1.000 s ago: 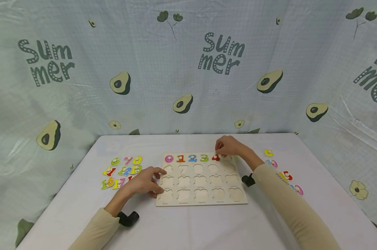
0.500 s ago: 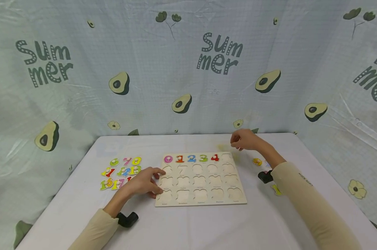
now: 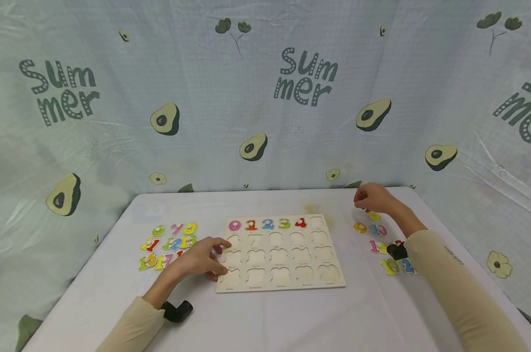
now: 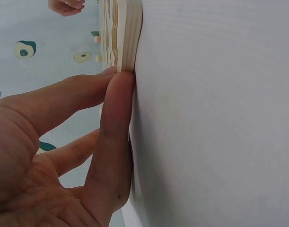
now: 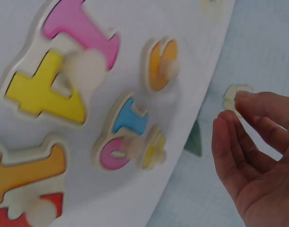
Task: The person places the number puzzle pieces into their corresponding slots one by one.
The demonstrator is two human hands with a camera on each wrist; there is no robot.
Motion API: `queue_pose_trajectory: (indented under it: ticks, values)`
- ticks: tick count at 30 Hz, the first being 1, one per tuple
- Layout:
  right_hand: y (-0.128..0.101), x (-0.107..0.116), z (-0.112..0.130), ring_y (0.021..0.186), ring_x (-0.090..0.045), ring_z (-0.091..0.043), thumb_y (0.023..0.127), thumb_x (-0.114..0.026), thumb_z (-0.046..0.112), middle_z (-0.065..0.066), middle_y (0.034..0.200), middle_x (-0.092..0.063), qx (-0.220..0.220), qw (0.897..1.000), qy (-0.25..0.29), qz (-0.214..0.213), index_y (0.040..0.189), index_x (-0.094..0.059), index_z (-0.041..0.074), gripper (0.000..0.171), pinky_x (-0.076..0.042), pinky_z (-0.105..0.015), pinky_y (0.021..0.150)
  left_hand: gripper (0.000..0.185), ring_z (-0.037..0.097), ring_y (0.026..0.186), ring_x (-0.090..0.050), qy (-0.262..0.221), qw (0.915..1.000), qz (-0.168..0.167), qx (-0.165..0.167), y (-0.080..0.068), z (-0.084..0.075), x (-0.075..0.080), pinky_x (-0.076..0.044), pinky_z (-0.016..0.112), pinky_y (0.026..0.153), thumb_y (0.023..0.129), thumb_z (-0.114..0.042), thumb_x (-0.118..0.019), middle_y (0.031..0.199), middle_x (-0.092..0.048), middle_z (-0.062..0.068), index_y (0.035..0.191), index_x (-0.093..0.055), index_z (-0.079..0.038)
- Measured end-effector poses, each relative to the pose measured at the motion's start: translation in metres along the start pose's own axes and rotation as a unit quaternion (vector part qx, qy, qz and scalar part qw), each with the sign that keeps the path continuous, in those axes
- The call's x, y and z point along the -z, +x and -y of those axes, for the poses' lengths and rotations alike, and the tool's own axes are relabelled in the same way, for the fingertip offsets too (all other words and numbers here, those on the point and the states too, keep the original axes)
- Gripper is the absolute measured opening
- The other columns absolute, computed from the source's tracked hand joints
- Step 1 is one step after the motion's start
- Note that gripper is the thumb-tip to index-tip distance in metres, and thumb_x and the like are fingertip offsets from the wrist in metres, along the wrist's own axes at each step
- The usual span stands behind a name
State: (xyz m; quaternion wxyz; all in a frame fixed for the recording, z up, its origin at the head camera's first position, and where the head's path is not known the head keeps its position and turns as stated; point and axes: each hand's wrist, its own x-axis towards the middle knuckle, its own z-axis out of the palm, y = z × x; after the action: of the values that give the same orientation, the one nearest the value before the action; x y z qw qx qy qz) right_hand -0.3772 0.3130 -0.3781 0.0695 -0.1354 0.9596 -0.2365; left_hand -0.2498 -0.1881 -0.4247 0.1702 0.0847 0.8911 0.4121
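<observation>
Avocado-print cloth behind white worktop [image 3: 265, 318]. I see puzzle board [image 3: 279, 286] top row filled 0–4, other slots bare. Left hand [image 3: 199, 258] flat-fingered against board edge; right hand [image 3: 373, 198] loosely curled, empty, over yellow number piece [image 3: 373, 215].

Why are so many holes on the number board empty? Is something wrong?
Nothing is broken or spilled. The board holds only 0 to 4 in its top row; the other numbers lie loose on the table, left and right of it.
</observation>
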Motion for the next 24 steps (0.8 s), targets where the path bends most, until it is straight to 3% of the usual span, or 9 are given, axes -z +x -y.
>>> queue_pose_trajectory:
  ticks: [8, 17, 24]
  values:
    - [-0.009, 0.0, -0.025, 0.081, -0.063, -0.025, 0.096, -0.068, 0.012, -0.019, 0.098, -0.07, -0.039, 0.999, -0.023, -0.024, 0.106, -0.069, -0.005, 0.02, -0.058, -0.036, 0.075, 0.065, 0.019, 0.066, -0.064, -0.004, 1.0, 0.001, 0.004, -0.001, 0.0, 0.0, -0.06, 0.034, 0.063, 0.079, -0.006, -0.087, 0.125, -0.056, 0.016, 0.139, -0.061, -0.007]
    - [-0.011, -0.002, -0.044, 0.079, -0.062, -0.023, 0.095, -0.069, 0.015, -0.018, 0.095, -0.069, -0.071, 0.997, -0.032, -0.011, 0.105, -0.068, -0.006, 0.023, -0.055, -0.032, 0.071, 0.065, 0.02, 0.065, -0.064, -0.002, 1.0, 0.001, 0.005, -0.002, 0.0, 0.001, -0.06, 0.034, 0.063, 0.079, -0.006, -0.087, 0.124, -0.056, 0.016, 0.138, -0.062, -0.008]
    - [-0.015, -0.008, -0.046, 0.079, -0.059, -0.023, 0.094, -0.067, 0.009, -0.017, 0.092, -0.066, -0.088, 0.996, -0.022, 0.0, 0.101, -0.068, -0.005, 0.016, -0.053, -0.029, 0.071, 0.065, 0.019, 0.064, -0.064, -0.005, 1.0, 0.0, 0.0, -0.002, 0.0, 0.001, -0.06, 0.034, 0.063, 0.079, -0.006, -0.087, 0.123, -0.056, 0.016, 0.139, -0.061, -0.007]
